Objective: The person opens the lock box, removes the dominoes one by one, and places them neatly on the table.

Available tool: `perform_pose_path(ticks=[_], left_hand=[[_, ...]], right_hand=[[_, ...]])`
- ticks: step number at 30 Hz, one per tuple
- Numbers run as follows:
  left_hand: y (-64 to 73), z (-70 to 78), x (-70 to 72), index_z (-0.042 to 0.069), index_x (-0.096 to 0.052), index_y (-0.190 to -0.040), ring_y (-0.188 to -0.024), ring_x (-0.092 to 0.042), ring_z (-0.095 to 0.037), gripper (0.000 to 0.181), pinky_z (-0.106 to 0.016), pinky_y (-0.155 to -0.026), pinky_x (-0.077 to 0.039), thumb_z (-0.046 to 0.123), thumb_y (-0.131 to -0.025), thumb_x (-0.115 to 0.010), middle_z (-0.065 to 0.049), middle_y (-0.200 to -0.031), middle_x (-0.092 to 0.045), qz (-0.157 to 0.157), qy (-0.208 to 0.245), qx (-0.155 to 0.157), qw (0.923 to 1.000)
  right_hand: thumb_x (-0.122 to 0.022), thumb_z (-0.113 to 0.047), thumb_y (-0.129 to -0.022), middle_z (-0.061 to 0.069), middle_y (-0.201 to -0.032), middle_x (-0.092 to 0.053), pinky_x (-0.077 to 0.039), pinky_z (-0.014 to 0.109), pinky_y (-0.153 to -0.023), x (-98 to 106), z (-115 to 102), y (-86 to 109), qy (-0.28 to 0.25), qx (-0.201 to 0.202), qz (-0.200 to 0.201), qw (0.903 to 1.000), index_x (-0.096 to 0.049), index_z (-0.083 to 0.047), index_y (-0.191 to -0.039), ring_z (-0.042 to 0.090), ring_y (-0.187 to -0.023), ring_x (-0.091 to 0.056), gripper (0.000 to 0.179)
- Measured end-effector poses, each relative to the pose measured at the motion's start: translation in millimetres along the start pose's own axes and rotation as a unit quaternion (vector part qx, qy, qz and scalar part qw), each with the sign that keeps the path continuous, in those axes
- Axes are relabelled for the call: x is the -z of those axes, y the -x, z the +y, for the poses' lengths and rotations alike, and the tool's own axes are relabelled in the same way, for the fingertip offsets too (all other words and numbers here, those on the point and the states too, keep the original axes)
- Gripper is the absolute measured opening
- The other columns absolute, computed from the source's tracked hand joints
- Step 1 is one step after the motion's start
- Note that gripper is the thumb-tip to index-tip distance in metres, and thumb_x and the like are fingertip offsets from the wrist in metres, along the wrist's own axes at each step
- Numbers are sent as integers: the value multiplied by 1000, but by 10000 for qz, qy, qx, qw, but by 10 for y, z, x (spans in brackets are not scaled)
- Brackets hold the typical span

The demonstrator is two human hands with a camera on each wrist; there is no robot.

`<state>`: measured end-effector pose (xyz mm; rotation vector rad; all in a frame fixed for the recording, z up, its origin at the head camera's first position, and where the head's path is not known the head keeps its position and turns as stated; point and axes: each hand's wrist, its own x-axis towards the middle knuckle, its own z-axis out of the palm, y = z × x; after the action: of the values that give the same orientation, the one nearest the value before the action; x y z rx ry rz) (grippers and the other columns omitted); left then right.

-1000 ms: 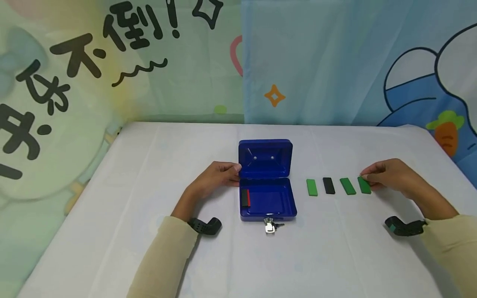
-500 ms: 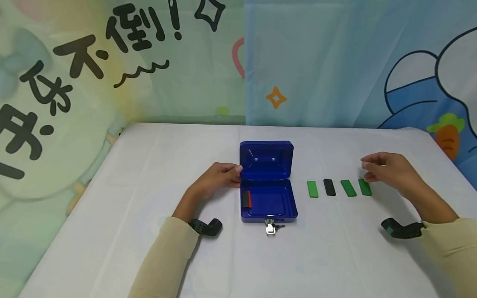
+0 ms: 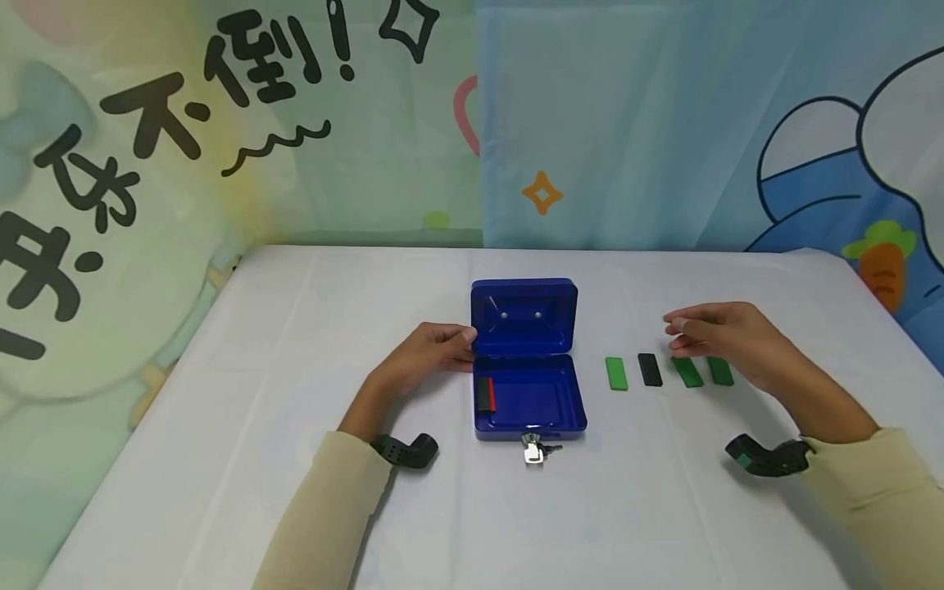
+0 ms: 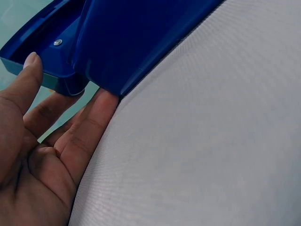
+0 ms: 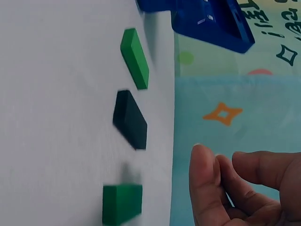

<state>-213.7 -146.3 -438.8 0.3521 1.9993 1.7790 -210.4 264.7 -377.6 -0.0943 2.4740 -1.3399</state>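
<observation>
A blue cash box stands on the table with its lid raised. My left hand grips it at the left near the hinge, thumb on the lid's rim and other fingers against the back and side. To the right lies a row of flat blocks: a light green block, a black block, a darker green block and another green block. My right hand hovers over the two right-hand green blocks, fingers loosely bent, nothing between thumb and fingertips.
Inside the box, a black piece and a thin red piece stand along the left wall. A lock with keys juts from the box's front. White cloth covers the table; printed curtains hang behind it.
My right hand has let go of the rightmost green block, lifted, and moved left over the neighbouring green block. The left hand keeps its place on the box.
</observation>
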Motion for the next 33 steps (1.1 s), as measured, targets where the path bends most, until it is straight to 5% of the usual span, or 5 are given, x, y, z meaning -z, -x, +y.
perform_pose_path(ticks=[11, 33], left_hand=[[19, 18, -2, -6, -55, -133, -105, -65, -29, 46, -34, -91, -53, 27, -101, -56, -19, -118, -65, 23, 21, -36, 10000], [-4, -5, -9, -7, -56, -131, -105, -65, -29, 43, -35, -89, -54, 23, -101, -57, -20, -117, -65, 55, 156, -27, 9999]], right_hand=[[-49, -22, -103, 27, -131, -54, -55, 30, -87, -157, -174, -62, 105, -113, -118, 9998, -49, 7, -135, 12, -91, -68, 43], [-55, -9, -99, 24, -115, -64, -57, 33, -83, -534, -394, -97, -430, 394, -714, 9957, -57, 12, -125, 24, -91, -69, 33]])
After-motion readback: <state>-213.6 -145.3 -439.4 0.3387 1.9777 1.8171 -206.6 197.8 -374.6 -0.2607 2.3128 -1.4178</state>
